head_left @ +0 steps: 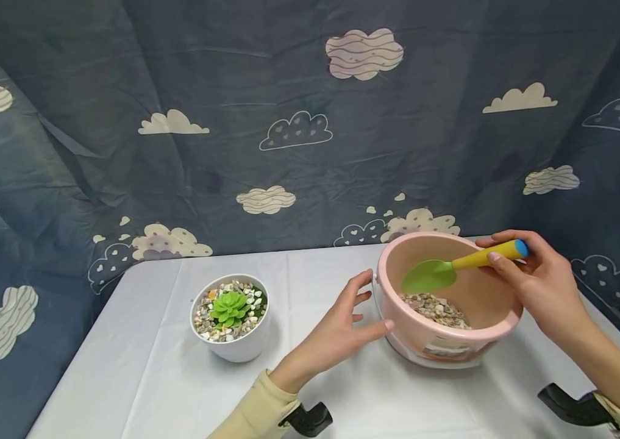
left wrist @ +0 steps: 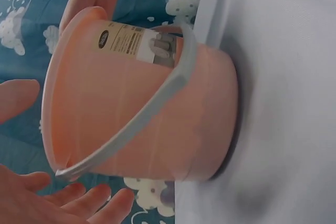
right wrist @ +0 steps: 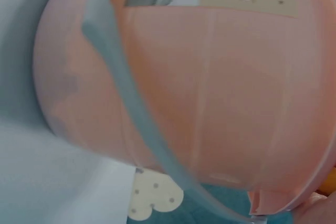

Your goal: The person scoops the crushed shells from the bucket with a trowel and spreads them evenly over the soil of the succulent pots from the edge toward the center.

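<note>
A pink bucket (head_left: 452,338) stands on the white-covered table, with small mixed pebbles (head_left: 437,310) at its bottom. Its pale handle (left wrist: 142,116) hangs down the near side, under a paper label (left wrist: 119,39). My right hand (head_left: 542,283), at the bucket's right rim, grips a small toy shovel by its yellow, blue-tipped handle (head_left: 482,258). The green shovel blade (head_left: 429,276) hangs inside the bucket, over the pebbles. Beside the left wall, my left hand (head_left: 337,335) has its fingers spread and thumb apart, fingertips close to the rim, nothing in it.
A white pot (head_left: 235,349) with a green succulent (head_left: 230,308) set in pebbles stands on the left of the table (head_left: 139,366). Behind it hangs a dark blue cloth (head_left: 222,171) printed with clouds. Black straps (head_left: 308,419) are on both wrists.
</note>
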Tool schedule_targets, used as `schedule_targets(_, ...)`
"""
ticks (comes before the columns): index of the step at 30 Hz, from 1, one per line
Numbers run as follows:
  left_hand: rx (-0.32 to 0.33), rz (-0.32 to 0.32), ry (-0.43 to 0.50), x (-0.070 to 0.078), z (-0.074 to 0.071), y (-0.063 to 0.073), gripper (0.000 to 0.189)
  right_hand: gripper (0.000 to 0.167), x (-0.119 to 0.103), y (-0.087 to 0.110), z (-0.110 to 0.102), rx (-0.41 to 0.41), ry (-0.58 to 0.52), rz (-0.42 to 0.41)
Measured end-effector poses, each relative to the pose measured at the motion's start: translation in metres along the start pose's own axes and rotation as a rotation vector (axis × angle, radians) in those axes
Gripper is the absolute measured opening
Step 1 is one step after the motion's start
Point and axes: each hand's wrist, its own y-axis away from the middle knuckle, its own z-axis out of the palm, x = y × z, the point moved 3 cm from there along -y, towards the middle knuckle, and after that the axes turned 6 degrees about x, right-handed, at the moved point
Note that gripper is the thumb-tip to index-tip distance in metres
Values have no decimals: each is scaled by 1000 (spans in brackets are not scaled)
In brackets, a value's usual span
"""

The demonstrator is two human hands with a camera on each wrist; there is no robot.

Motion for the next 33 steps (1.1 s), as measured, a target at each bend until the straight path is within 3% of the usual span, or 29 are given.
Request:
schedule_targets(8,9,27,-63,4,9,-14,81,38,0,4,7,36,51,-36)
schedule_targets(15,37,0,-85,3,9,-26,79,38,-2,5,14,31,55,-51)
schedule_targets(19,46,-17,-67,1,9,-34,87,37,-3,4,16,32,72,-51)
schedule_targets(22,26,-23,-5,-1,10,-42,96,37,-3,4,15,35,91,-54)
schedule_targets(28,-86,-55,191,-9,13,-58,106,37,-3,5,12,37,113,-57)
schedule_targets(33,-122,-48,199,-11,15,-62,105,37,-4,0,6,52,50,-89)
